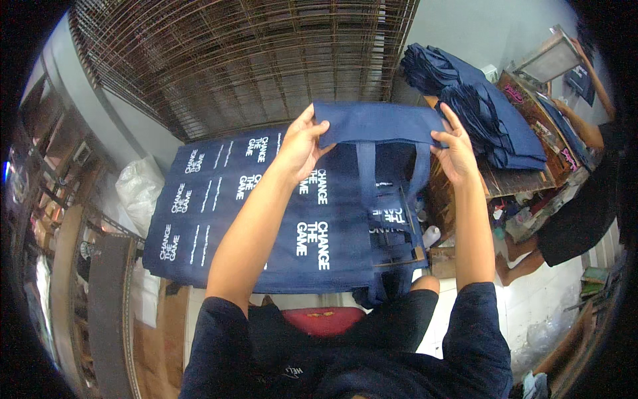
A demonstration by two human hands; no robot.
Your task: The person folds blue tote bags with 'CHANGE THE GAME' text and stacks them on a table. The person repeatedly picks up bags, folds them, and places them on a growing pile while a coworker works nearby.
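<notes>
The navy bag, held at the right end of the printed bags, appears light, soft and floppy (probably not slippery), best gripped at opposite ends, where the left hand and right hand pinch it between their fingers.

Standing by, I find one head-worn fisheye view, looking down and forward from above and behind the fingers, near enough to include both forearms.

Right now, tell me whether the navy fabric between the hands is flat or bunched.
Flat: the navy fabric spans smoothly from the left hand to the right hand, without visible crumpling.
</notes>
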